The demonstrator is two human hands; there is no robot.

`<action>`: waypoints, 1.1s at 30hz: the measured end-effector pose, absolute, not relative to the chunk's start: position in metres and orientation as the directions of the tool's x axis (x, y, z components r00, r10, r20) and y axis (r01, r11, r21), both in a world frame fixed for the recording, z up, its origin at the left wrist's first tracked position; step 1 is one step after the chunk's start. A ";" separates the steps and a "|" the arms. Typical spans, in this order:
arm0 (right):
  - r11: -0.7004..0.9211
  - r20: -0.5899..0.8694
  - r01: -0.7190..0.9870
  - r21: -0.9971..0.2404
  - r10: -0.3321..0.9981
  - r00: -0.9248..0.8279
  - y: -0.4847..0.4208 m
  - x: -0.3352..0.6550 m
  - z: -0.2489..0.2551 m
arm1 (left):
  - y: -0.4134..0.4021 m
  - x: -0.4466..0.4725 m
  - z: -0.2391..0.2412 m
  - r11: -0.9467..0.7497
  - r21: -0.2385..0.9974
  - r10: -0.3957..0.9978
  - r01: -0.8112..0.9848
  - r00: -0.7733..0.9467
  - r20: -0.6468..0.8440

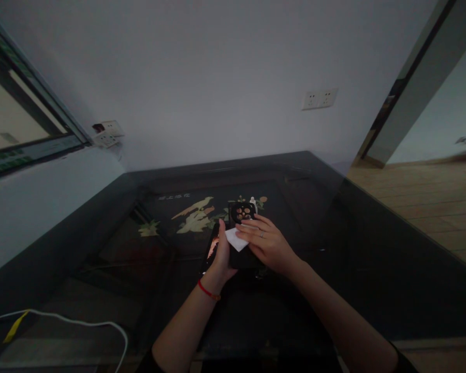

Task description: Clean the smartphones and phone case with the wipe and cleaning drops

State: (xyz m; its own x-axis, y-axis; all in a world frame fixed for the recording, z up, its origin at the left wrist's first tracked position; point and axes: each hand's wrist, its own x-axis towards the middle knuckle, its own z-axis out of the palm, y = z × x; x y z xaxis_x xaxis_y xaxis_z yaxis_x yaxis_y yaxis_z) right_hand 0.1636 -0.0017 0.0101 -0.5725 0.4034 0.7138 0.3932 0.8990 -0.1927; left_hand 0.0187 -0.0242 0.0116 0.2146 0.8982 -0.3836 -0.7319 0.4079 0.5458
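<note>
Tbl (314, 300): L hand (222, 256) holds 1 phone (241, 211), R hand (271, 244) 1 cloth (237, 241).

Dim light: 1 window (15, 111) at left, pale wall (217, 77), glossy dark table (357, 280), floor (419, 199) seemingly of wood.

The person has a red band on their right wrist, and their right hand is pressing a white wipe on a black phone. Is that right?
Not quite: the head view shows the red band on the left wrist, not the right. The rest stands: the right hand is pressing a white wipe on a black phone.
</note>
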 end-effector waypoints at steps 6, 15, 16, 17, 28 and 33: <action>0.923 0.704 0.324 -0.207 0.371 -0.606 -0.004 0.168 0.016 | -0.022 0.017 0.009 0.366 0.549 0.924 -0.751 0.222 -0.312; 0.680 0.823 0.577 -0.452 0.567 -0.023 0.014 0.196 0.021 | -0.032 0.023 0.021 0.519 0.507 0.854 -0.688 0.443 -0.273; 0.671 0.819 0.575 -0.468 0.574 -0.003 0.015 0.196 0.020 | -0.034 0.024 0.021 0.539 0.511 0.841 -0.670 0.460 -0.283; 0.673 0.812 0.572 -0.468 0.584 -0.023 0.015 0.196 0.019 | -0.035 0.026 0.020 0.552 0.517 0.833 -0.655 0.467 -0.297; 0.872 0.801 0.406 -0.274 0.441 -0.405 0.007 0.185 0.019 | -0.028 0.027 0.012 0.434 0.551 0.901 -0.712 0.340 -0.271; 0.793 0.796 0.528 -0.304 0.516 -0.317 0.014 0.187 0.014 | -0.033 0.032 0.014 0.493 0.557 0.868 -0.668 0.421 -0.264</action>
State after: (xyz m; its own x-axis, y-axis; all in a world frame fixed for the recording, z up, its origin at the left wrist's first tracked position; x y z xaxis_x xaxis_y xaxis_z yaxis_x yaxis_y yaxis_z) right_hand 0.1868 0.0135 0.0144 -0.3169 0.5161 0.7957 0.5277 0.7930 -0.3042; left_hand 0.0321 -0.0328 0.0142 0.4211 0.8679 -0.2636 -0.6679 0.4933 0.5573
